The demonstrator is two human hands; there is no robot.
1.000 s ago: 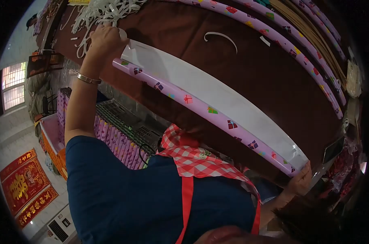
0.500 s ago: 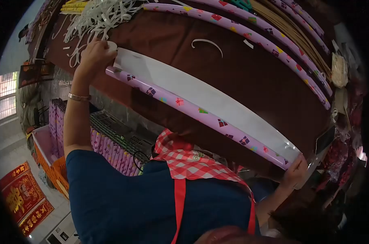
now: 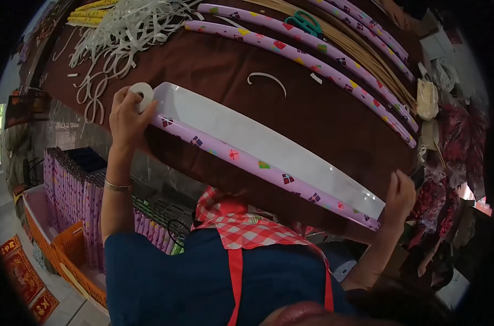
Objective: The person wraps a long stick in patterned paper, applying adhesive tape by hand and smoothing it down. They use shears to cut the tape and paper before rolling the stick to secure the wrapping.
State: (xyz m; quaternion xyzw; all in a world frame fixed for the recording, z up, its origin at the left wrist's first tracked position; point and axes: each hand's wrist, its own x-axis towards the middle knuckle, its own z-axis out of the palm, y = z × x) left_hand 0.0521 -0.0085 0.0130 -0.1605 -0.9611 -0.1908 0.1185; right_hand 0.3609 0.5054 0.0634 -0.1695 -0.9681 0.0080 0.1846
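A long, partly rolled sheet of lilac wrapping paper (image 3: 260, 163) with printed gifts lies slantwise in front of me, its white underside facing up along the far edge. My left hand (image 3: 128, 117) is closed around a roll of white tape (image 3: 142, 96) at the paper's left end, thumb by the paper's corner. At the other end, my right hand (image 3: 399, 200) is raised just beside the paper's edge, with its fingers apart and pointing up. Whether its palm touches the paper is hard to tell.
Finished lilac rolls (image 3: 312, 68) lie across the brown tabletop (image 3: 214, 70). Near them are green-handled scissors (image 3: 304, 23), brown sticks, and a heap of white strips (image 3: 122, 38). An orange crate (image 3: 73, 250) with many lilac rolls stands below left.
My right hand has let go of the paper's right end and risen beside it. My left hand has turned, showing the tape roll more fully. The view has shifted.
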